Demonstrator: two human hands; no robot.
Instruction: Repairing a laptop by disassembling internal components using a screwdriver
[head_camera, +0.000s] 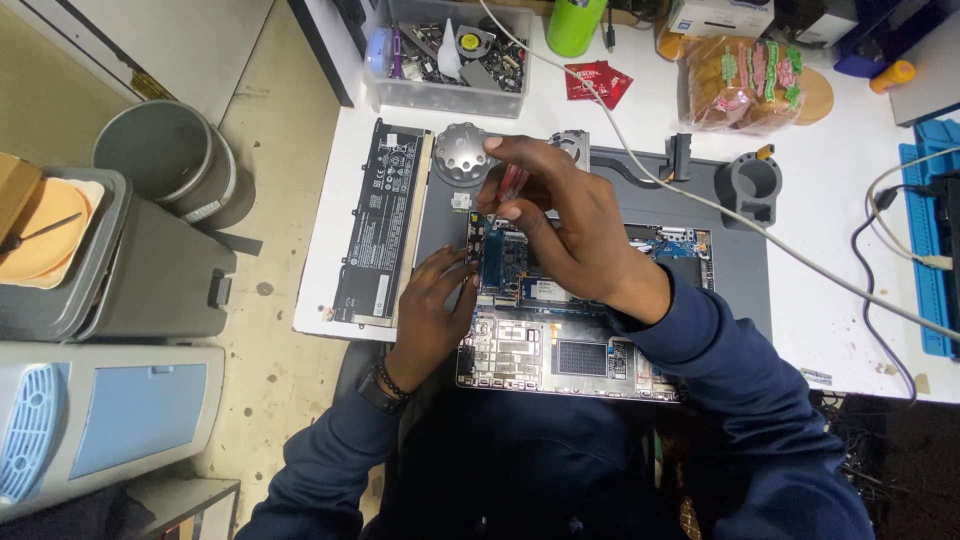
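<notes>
A red-handled screwdriver (512, 183) is pinched by the right hand (565, 230); the opened laptop (570, 345) is pressed by the left hand's (432, 310) loosely curled fingers.

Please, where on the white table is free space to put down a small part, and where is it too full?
Bare table lies right of the grey mat, between the grey cable and the dark cable. A smaller patch lies between the red packet and the bagged bread. Around both hands, over the opened laptop, it is crowded.
</notes>
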